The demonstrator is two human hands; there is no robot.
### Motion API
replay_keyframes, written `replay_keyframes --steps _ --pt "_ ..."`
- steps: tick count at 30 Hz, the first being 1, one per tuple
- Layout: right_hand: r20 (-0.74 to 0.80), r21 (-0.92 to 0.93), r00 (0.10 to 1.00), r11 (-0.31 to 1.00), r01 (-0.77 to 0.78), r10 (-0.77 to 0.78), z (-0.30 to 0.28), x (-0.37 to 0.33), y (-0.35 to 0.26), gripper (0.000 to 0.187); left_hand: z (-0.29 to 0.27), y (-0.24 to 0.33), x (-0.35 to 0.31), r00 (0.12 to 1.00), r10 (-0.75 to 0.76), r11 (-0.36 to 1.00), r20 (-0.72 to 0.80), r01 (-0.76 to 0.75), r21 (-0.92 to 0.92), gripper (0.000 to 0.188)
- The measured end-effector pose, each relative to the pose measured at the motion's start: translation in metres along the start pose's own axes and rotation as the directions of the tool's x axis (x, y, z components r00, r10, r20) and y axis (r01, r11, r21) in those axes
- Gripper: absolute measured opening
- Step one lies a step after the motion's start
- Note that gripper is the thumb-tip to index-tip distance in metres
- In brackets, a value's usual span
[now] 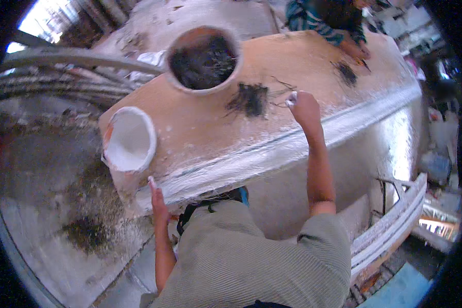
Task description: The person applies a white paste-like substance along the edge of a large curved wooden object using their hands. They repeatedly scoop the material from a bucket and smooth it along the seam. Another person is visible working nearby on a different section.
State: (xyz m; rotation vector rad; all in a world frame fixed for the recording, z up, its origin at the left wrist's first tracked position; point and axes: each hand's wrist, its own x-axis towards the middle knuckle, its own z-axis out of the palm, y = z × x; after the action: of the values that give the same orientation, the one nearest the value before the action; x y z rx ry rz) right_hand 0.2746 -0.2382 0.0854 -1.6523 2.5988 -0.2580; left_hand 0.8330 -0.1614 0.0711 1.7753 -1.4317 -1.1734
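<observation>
My right hand [307,109] is closed above the wooden board [205,128], with something white at its fingertips, either a small lump or a coating. Just left of it lies a tuft of dark fibres [251,99], a few loose strands reaching toward the fingers. My left hand [159,203] is beside the board's near left corner, fingers stretched out and tipped with white. Close to that hand stands a white-coated bowl [131,139], whitish inside. Farther back, a larger round tub [237,56] holds a dark fibrous mass.
Across the board at the far right, another person's hands [355,50] are near a second dark tuft [346,73]. A long white-crusted moulding [292,143] runs along the near edge. Curved pale strips [61,82] are at left; a white moulded frame [395,220] stands at right.
</observation>
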Motion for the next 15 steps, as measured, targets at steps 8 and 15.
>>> replay_keyframes --steps 8,15 --pt "0.098 0.666 0.821 0.65 0.366 -0.563 -0.016 -0.102 -0.23 0.021 -0.042 0.003 0.008 0.978 -0.093 0.948 0.186 0.144 -0.283 0.061" --pt "0.036 0.814 0.625 0.385 0.434 -0.78 0.039 -0.205 -0.426 0.029 -0.133 -0.058 0.019 0.982 -0.021 0.97 0.187 0.066 -0.236 0.042"
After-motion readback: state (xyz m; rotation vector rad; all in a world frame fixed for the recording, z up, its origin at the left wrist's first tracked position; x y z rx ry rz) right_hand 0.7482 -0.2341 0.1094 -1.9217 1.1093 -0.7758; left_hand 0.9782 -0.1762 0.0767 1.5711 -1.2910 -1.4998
